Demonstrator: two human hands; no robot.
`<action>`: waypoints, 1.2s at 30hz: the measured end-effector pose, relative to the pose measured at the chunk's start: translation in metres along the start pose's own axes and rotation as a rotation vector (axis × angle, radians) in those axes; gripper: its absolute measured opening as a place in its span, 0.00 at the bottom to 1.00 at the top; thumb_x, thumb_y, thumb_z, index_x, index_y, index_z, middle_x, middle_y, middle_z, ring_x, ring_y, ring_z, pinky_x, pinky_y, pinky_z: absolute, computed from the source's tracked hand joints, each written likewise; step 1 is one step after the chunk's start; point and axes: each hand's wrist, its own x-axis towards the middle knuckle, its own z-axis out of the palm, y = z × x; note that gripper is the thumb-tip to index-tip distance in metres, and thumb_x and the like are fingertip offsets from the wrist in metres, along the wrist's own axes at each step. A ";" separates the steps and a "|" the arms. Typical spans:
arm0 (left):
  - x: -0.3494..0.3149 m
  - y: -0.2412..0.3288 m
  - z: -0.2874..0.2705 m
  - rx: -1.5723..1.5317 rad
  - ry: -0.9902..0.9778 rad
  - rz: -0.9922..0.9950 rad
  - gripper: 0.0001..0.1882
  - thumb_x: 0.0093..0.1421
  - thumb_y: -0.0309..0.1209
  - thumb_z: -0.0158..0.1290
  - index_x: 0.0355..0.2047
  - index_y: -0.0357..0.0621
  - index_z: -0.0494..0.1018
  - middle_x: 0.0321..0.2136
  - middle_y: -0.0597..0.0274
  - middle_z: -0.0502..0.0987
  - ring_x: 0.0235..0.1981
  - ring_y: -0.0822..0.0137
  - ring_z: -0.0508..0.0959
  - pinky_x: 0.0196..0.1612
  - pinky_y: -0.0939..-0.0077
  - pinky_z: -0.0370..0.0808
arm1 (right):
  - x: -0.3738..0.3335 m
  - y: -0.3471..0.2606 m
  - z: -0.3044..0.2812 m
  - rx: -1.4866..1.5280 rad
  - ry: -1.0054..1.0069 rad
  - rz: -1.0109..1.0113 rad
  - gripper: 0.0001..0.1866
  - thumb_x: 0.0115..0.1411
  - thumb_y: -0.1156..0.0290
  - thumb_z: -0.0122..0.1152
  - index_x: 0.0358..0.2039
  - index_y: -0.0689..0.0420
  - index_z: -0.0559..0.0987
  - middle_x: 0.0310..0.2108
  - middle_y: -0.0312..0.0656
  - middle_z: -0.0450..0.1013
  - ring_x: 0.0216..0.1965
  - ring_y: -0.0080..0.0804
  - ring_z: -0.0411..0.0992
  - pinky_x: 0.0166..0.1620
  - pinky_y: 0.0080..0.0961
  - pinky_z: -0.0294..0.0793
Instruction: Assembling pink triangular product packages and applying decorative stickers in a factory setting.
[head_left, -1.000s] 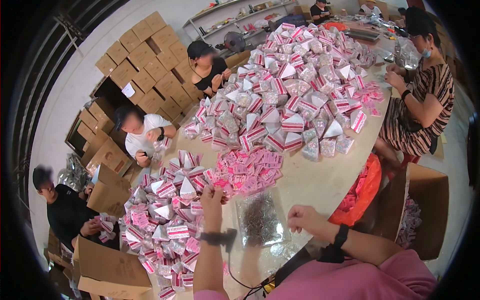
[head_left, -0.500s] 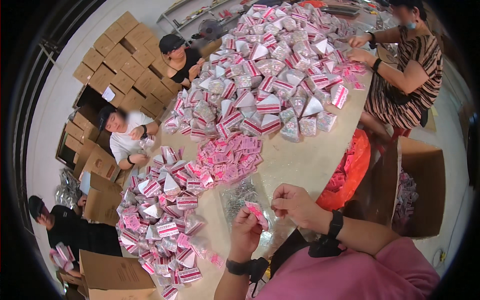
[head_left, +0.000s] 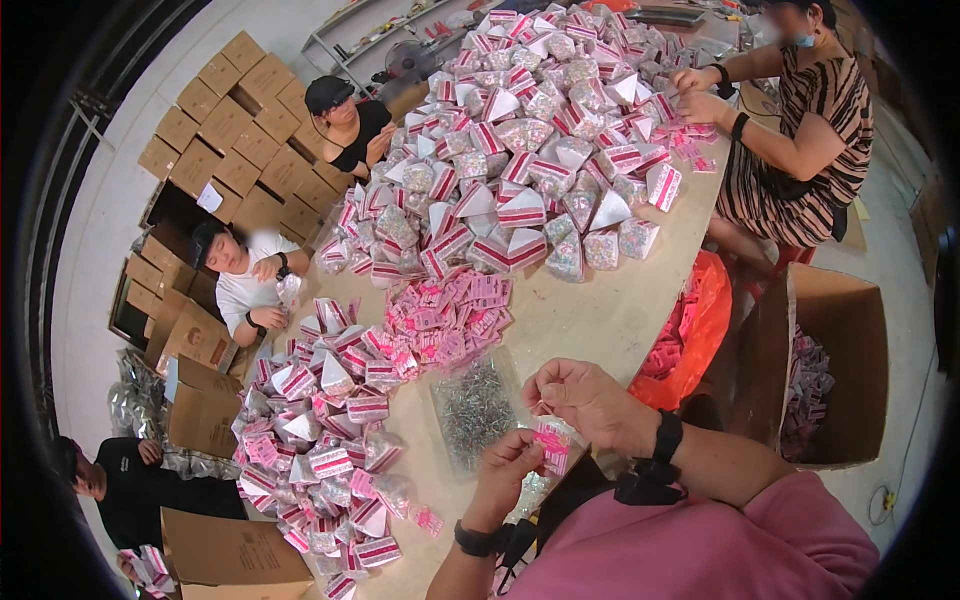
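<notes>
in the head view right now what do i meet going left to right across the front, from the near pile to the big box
Near packet pile → clear tray of metallic bits → pink card → orange-red bag → open cardboard box.

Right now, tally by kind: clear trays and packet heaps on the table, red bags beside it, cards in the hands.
Clear tray of small shiny pieces: 1
Far packet heap, near packet heap: 2
Red bag: 1
Pink card in left hand: 1
Total: 5
</notes>
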 end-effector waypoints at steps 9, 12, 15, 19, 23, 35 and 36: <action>-0.002 0.054 0.036 0.875 0.459 0.619 0.10 0.56 0.24 0.52 0.39 0.39 0.71 0.29 0.63 0.73 0.31 0.71 0.73 0.36 0.78 0.70 | -0.006 -0.003 0.003 -0.202 0.047 0.056 0.04 0.60 0.77 0.53 0.34 0.61 0.69 0.31 0.48 0.74 0.30 0.34 0.75 0.36 0.26 0.74; 0.006 0.057 0.035 1.001 0.357 0.669 0.06 0.56 0.23 0.53 0.34 0.38 0.71 0.25 0.62 0.73 0.28 0.67 0.73 0.32 0.75 0.70 | -0.011 -0.005 0.006 -0.258 0.049 0.112 0.03 0.60 0.77 0.53 0.34 0.61 0.69 0.29 0.47 0.74 0.28 0.32 0.74 0.33 0.24 0.74; 0.012 0.060 0.039 1.148 0.337 0.762 0.03 0.55 0.23 0.53 0.28 0.39 0.70 0.22 0.60 0.72 0.25 0.62 0.72 0.28 0.72 0.68 | -0.015 -0.005 0.003 -0.246 0.059 0.139 0.03 0.61 0.76 0.52 0.34 0.62 0.70 0.29 0.46 0.74 0.27 0.30 0.74 0.31 0.23 0.74; 0.017 0.047 0.044 1.205 0.417 0.919 0.05 0.54 0.22 0.54 0.24 0.41 0.69 0.21 0.58 0.71 0.22 0.57 0.71 0.25 0.68 0.66 | -0.019 0.002 -0.001 -0.170 0.051 0.168 0.05 0.61 0.74 0.53 0.34 0.63 0.73 0.28 0.42 0.74 0.25 0.26 0.73 0.31 0.20 0.73; 0.017 0.039 0.042 1.205 0.438 0.909 0.05 0.53 0.23 0.55 0.25 0.41 0.69 0.22 0.58 0.71 0.23 0.59 0.71 0.26 0.69 0.67 | -0.021 0.008 0.001 -0.090 0.086 0.191 0.07 0.62 0.72 0.53 0.34 0.63 0.74 0.27 0.41 0.73 0.26 0.26 0.72 0.31 0.19 0.72; 0.019 0.075 0.021 0.803 -0.286 0.381 0.26 0.51 0.33 0.56 0.51 0.38 0.68 0.49 0.53 0.70 0.50 0.62 0.71 0.51 0.69 0.67 | -0.031 -0.013 -0.003 -0.364 -0.064 0.386 0.11 0.60 0.63 0.57 0.30 0.57 0.76 0.19 0.29 0.68 0.20 0.13 0.63 0.23 0.11 0.58; 0.018 0.073 0.021 0.828 -0.274 0.402 0.26 0.51 0.32 0.57 0.50 0.38 0.68 0.48 0.53 0.71 0.49 0.62 0.72 0.51 0.70 0.68 | -0.032 -0.014 -0.004 -0.377 -0.057 0.398 0.11 0.60 0.62 0.58 0.30 0.57 0.76 0.19 0.29 0.68 0.20 0.13 0.63 0.23 0.10 0.58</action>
